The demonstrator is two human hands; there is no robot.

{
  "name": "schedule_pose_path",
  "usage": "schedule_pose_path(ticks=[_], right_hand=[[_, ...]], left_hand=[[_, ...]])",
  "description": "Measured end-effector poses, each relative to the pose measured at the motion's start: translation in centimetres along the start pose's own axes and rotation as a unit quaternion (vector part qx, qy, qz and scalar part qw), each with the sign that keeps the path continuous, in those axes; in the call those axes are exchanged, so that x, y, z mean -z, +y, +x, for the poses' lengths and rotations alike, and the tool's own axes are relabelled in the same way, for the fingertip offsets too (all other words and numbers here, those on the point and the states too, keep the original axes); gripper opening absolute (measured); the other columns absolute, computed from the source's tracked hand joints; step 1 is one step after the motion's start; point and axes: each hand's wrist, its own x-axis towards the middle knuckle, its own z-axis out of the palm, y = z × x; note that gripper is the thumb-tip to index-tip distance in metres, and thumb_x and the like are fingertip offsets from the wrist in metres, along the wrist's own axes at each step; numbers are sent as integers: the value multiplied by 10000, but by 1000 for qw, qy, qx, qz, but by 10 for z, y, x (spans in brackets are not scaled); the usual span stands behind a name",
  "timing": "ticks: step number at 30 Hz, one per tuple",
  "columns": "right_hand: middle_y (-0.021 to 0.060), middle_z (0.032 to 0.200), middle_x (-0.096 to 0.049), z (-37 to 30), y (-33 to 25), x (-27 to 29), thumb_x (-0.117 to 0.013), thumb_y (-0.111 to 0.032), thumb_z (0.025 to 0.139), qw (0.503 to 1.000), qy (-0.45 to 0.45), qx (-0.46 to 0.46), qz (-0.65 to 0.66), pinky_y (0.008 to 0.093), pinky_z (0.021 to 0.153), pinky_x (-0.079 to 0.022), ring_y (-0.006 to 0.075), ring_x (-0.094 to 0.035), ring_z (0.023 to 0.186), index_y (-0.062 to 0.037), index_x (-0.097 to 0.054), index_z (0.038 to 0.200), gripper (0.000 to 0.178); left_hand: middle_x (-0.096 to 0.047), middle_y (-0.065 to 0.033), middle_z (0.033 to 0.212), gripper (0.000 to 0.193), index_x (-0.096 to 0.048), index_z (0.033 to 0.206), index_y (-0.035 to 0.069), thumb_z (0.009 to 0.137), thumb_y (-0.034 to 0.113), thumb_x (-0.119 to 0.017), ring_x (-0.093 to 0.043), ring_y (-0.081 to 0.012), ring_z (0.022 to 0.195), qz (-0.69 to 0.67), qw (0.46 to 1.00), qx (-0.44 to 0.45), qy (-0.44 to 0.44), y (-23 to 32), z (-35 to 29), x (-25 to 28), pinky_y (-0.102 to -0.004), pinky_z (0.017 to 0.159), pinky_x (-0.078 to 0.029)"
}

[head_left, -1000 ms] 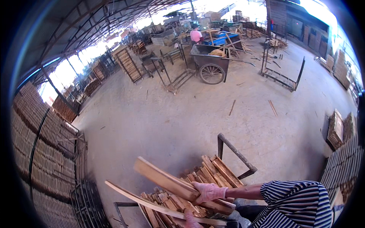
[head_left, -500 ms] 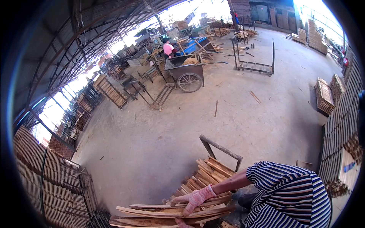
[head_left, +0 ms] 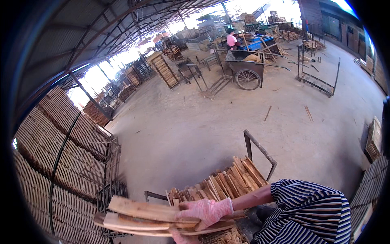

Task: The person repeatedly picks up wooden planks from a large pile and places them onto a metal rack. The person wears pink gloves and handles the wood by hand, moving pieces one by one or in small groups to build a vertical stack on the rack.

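Long pale-brown wooden boards (head_left: pixel 138 223), bundled, clasped by pink-gloved right hand (head_left: pixel 206 212). Pink-gloved left hand (head_left: pixel 183 236) touches lowest board; cannot tell how closed. Right forearm (head_left: pixel 254 198) slants in from right. Boards lie under right palm, ends jutting past left edge of dark metal-tube rack (head_left: pixel 261 148).

**Holding a Bunch of Boards (head_left: pixel 140 210)**

The gloved right hand (head_left: pixel 208 212) grips them from above. The left hand (head_left: pixel 183 237) holds their near side. Just past them is a wood pile (head_left: pixel 227 182). Far off stands a dark cart (head_left: pixel 242 67).
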Motion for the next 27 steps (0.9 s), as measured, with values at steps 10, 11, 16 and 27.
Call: schedule_pose_path(ticks=[10,11,16,27], right_hand=[[232,1378,-497,6,-89,-25,-769,-477,722,994,-75,75,1,509,1017,-471,432,-535,1239,-195,-478,1449,832],[230,1372,-501,8,-90,-28,-768,-474,725,994,-78,71,7,509,1017,-470,429,-536,1238,-194,-483,1444,823],[224,1343,-520,6,-84,-41,-761,-462,738,992,-87,63,64,508,1014,-469,416,-537,1230,-190,-510,1423,779],[204,1360,-573,23,-98,-100,-698,-453,827,990,-76,101,66,462,1079,-438,369,-528,1269,-100,-564,1399,686]], left_hand=[[-587,-196,1354,795,-506,1372,25,893,654,-584,-587,-320,1231,50,995,72,43,-14,-33,67,-476,1060,-483],[-586,-194,1355,790,-502,1376,24,892,642,-593,-588,-318,1229,43,995,77,34,-18,-35,62,-474,1059,-485],[-583,-183,1358,771,-482,1397,21,887,579,-634,-592,-309,1220,35,995,84,35,-32,-46,43,-464,1052,-495],[-576,-159,1364,764,-437,1442,12,878,441,-725,-603,-290,1199,-233,893,-178,341,-21,-237,194,-442,1037,-515]])
